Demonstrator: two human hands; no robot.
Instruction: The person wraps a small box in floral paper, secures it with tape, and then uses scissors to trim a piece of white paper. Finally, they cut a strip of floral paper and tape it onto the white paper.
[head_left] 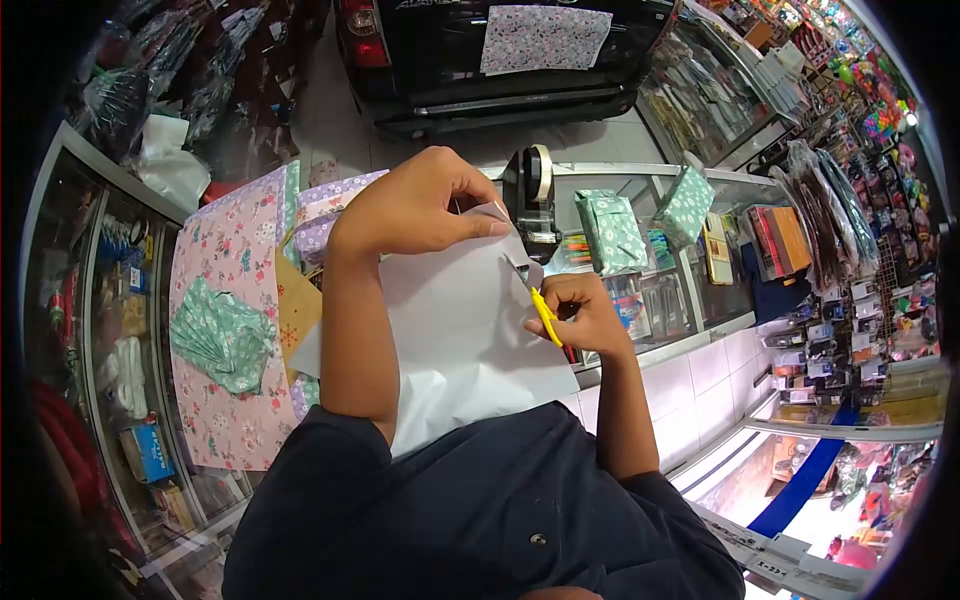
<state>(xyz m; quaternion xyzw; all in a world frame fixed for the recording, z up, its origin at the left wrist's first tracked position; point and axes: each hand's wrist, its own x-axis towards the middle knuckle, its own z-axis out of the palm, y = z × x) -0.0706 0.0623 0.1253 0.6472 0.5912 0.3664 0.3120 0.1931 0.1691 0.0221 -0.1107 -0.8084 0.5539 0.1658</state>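
My left hand (425,205) pinches the top edge of a large sheet of white paper (440,320) between thumb and fingers. The sheet spreads over the counter and rumples against my shirt. In my right hand (583,318) are scissors with yellow handles (545,315). Their blades are at the paper's upper right edge, where a flap of it stands up. Just beyond the blades a black tape dispenser (530,195) carries a roll of tape. To its right lie two parcels wrapped in green floral paper, one nearer (612,232) and one farther (685,208).
Pink floral wrapping paper (225,400) lies left, under a folded green floral piece (225,335). Glass display cases stand around, including one (725,280) at right with packets on it. A black vehicle (500,90) is parked beyond the counter.
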